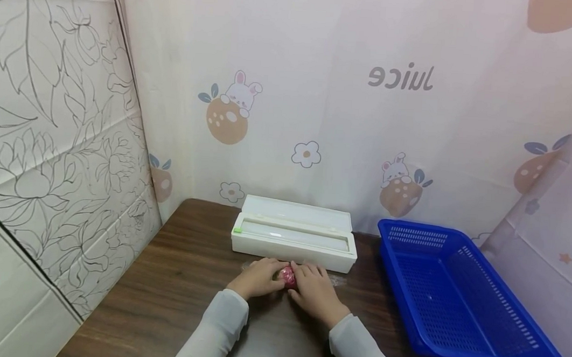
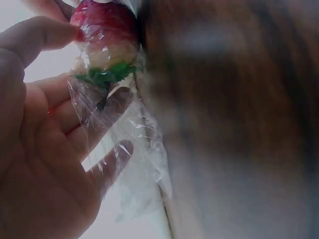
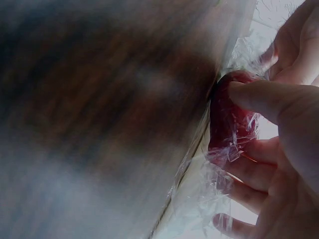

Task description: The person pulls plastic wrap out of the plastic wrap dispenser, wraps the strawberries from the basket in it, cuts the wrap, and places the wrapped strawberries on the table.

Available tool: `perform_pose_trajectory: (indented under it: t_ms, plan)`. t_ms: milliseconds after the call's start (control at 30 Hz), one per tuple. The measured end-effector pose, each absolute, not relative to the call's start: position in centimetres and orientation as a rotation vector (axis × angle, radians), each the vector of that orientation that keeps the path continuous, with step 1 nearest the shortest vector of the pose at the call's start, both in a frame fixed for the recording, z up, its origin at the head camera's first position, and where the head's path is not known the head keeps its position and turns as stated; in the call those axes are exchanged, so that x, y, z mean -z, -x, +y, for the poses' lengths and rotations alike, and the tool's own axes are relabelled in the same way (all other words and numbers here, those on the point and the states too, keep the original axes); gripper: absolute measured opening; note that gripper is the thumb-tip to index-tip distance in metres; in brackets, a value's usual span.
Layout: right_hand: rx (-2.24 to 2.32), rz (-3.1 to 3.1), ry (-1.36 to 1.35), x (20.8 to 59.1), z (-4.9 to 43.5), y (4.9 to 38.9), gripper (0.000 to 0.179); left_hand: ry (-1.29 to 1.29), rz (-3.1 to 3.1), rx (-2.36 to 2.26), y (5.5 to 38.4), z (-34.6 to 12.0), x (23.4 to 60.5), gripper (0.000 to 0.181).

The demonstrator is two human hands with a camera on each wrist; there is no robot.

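A red strawberry (image 1: 288, 277) wrapped in clear cling film (image 2: 144, 149) lies on the dark wooden table, just in front of a white box. My left hand (image 1: 260, 277) holds it near its pale, green-leaved end, thumb on the near side and fingers behind. From the other side my right hand (image 1: 316, 290) grips the red end, its thumb pressing on the wrapped fruit (image 3: 233, 112). Loose, crumpled film sticks out past both ends of the strawberry, over the fingers of each hand. In the wrist views the far fingers show partly through the film.
Behind the hands stands the white cling film dispenser box (image 1: 292, 248), its lid (image 1: 296, 211) raised and a green tab at its left end. A blue plastic basket (image 1: 407, 309) sits to the right. The wooden table (image 1: 173, 286) meets patterned curtains at the back.
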State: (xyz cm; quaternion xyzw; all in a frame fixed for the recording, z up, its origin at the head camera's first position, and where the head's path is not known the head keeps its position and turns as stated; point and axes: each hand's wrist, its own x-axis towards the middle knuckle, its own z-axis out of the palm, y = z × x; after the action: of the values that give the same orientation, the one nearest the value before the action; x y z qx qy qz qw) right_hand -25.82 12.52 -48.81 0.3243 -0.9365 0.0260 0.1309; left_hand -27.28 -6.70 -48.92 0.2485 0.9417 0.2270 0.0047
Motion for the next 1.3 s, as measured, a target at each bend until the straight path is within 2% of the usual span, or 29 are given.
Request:
perform_pose_trajectory:
  t_ms: [233,433,600,900,1300]
  plan:
    - [-0.155,-2.821,-0.909,49.3,12.3,26.1,0.063,-0.629,2.899,-0.717,26.7,-6.0,49.0,0.043]
    - [-0.203,-2.923,-0.890,49.3,12.2,26.0,0.063,-0.695,3.006,-0.427,25.8,-5.0,48.9,0.051]
    - [-0.232,-2.927,-0.893,49.1,12.0,25.7,0.065,-0.699,3.094,-0.388,25.4,-4.9,49.2,0.052]
    - [-0.231,-2.895,-0.860,49.2,12.0,25.6,0.067,-0.732,3.082,-0.453,25.7,-5.4,49.2,0.044]
    - [-0.217,-2.588,-0.756,48.0,12.5,26.3,0.061,-0.829,3.114,-0.706,25.6,-6.0,46.0,0.054]
